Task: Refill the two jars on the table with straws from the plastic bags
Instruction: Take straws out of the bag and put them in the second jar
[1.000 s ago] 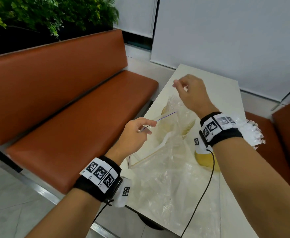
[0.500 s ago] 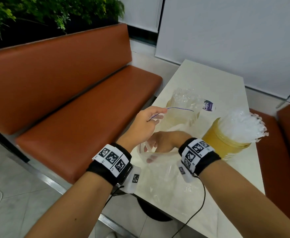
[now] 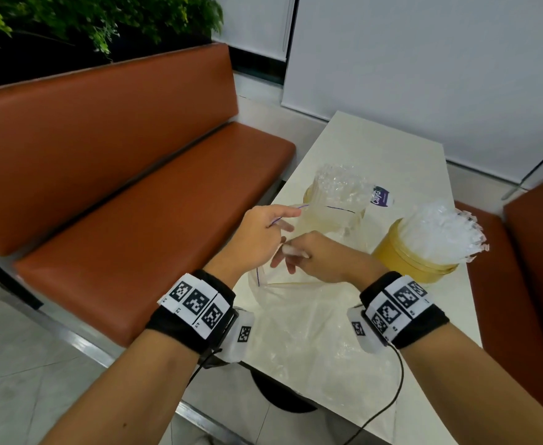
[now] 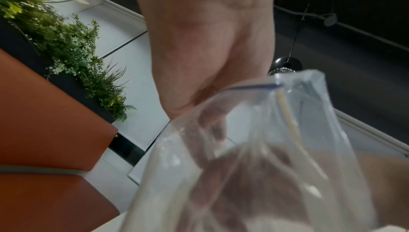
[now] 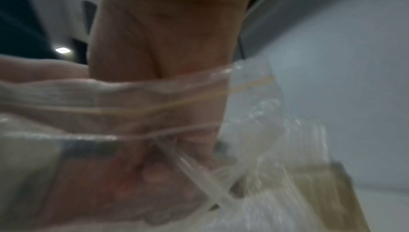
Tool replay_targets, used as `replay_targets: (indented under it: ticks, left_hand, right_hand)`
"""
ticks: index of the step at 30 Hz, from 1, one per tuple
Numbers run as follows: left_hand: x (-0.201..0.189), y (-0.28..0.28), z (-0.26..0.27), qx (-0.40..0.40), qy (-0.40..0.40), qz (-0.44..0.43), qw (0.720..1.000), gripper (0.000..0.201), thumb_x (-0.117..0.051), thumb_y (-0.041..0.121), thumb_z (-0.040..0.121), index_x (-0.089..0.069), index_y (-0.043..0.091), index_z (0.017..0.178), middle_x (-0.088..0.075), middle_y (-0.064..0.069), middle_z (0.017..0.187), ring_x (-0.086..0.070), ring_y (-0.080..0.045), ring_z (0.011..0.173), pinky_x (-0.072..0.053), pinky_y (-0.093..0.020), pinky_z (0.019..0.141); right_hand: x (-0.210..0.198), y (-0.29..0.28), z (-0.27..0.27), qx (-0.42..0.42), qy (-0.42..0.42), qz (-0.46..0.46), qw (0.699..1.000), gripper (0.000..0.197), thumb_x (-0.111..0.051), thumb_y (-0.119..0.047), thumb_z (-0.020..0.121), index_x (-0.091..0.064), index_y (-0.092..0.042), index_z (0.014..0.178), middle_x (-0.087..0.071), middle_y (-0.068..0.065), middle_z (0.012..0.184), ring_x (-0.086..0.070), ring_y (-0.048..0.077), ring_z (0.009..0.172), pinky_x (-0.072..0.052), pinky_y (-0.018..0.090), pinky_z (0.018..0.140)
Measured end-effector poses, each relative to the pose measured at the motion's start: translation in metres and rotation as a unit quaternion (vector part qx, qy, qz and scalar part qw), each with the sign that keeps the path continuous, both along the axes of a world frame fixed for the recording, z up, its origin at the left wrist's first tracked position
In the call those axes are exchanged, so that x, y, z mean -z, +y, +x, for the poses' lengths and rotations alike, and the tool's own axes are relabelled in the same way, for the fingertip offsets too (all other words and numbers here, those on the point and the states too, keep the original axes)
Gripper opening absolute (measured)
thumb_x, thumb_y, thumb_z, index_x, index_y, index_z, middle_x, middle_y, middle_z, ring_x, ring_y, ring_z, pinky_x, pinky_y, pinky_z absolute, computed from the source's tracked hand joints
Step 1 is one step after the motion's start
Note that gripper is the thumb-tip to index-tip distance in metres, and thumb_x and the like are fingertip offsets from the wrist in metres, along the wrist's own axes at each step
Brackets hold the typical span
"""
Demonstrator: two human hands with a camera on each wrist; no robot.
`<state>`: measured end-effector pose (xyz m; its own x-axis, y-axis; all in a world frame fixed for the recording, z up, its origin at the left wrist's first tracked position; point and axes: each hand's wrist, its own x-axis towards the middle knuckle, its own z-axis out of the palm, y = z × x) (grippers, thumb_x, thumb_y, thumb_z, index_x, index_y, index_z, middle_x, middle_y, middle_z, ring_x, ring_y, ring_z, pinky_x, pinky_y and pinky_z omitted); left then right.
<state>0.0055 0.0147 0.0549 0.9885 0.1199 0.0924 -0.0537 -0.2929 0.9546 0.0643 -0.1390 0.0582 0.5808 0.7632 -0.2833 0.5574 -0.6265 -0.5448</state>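
Left hand [image 3: 257,232]: thumb and forefinger pinched together on the blue-lined zip edge of the clear plastic bag [image 3: 311,332], holding the mouth lifted and open above the near part of the table [image 3: 392,146]. Confirmed in left wrist view: fingers curled onto the bag rim [image 4: 254,87].

Right hand [image 3: 315,255]: placed at the bag mouth, at 3 o'clock of the left hand and almost touching it. Fingers curled around a small bunch of wrapped straws [image 3: 291,250], white ends visible between the knuckles. Right wrist view heavily blurred; 1 straw-like strip [image 5: 199,174] seen crossing the fingers behind the bag film.

Bag body: flat and crumpled on the table toward 6 o'clock of both hands.

Jar 1 [image 3: 331,210]: amber, at 12 o'clock of the hands, seen through the raised bag film, clear-wrapped straws rising from it.

Jar 2 [image 3: 414,252]: amber, at 3 o'clock of the right hand, packed with wrapped straws fanning over its rim.

Purple label [image 3: 380,195]: at 2 o'clock of jar 1.

Orange bench [image 3: 135,187]: along the table at 9 o'clock.
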Motion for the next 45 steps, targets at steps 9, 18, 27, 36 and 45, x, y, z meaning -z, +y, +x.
replay_targets:
  ticks: [9, 18, 27, 36, 45]
  left_hand:
    - [-0.004, -0.008, 0.002, 0.087, 0.014, 0.095, 0.992, 0.065, -0.031, -0.008, 0.081, -0.072, 0.023, 0.12, -0.067, -0.01, 0.123, -0.069, -0.035, 0.097, -0.059, -0.057, 0.079]
    - [-0.026, -0.017, -0.004, 0.101, -0.065, 0.009, 0.993, 0.056, -0.032, -0.018, 0.091, -0.063, 0.006, 0.132, -0.06, -0.003, 0.136, -0.066, -0.016, 0.107, -0.058, -0.029, 0.093]
    - [-0.019, 0.001, -0.001, -0.084, -0.167, 0.04, 0.982, 0.038, -0.038, 0.034, 0.106, -0.058, 0.022, 0.136, -0.06, 0.008, 0.136, -0.053, -0.008, 0.127, -0.042, -0.039, 0.111]
    - [0.001, -0.014, 0.004, 0.001, -0.042, -0.108, 0.993, 0.03, -0.053, 0.029, 0.103, -0.069, 0.009, 0.118, -0.071, 0.002, 0.117, -0.065, 0.003, 0.105, -0.044, -0.015, 0.093]
    - [0.006, 0.004, 0.021, -0.138, -0.058, -0.054, 0.987, 0.031, -0.047, 0.028, 0.105, -0.064, 0.003, 0.098, -0.073, -0.008, 0.08, -0.071, -0.015, 0.063, -0.057, -0.044, 0.068]
  right_hand:
    - [0.036, 0.014, -0.014, -0.06, -0.159, -0.399, 0.901, 0.041, -0.033, -0.025, 0.11, -0.055, -0.002, 0.136, -0.056, 0.013, 0.141, -0.053, 0.032, 0.131, -0.038, 0.041, 0.112]
    - [0.032, -0.011, -0.014, 0.059, -0.033, -0.369, 0.927, 0.04, -0.043, -0.024, 0.107, -0.054, -0.002, 0.138, -0.055, 0.016, 0.144, -0.053, 0.031, 0.132, -0.039, 0.037, 0.108]
    - [-0.031, -0.037, 0.014, 0.135, 0.095, 0.035, 0.986, 0.012, -0.056, -0.014, 0.1, -0.062, -0.021, 0.109, -0.062, 0.013, 0.104, -0.056, 0.022, 0.084, -0.047, 0.033, 0.072]
    - [-0.021, -0.041, 0.012, 0.176, 0.348, 0.44, 0.809, 0.015, -0.071, -0.022, 0.085, -0.061, -0.014, 0.092, -0.058, 0.0, 0.081, -0.06, 0.013, 0.068, -0.052, 0.03, 0.068]
    - [0.002, -0.04, 0.02, 0.299, 0.345, 0.457, 0.764, 0.029, -0.045, -0.01, 0.103, -0.063, -0.02, 0.084, -0.066, -0.008, 0.059, -0.066, 0.009, 0.058, -0.056, 0.028, 0.067]
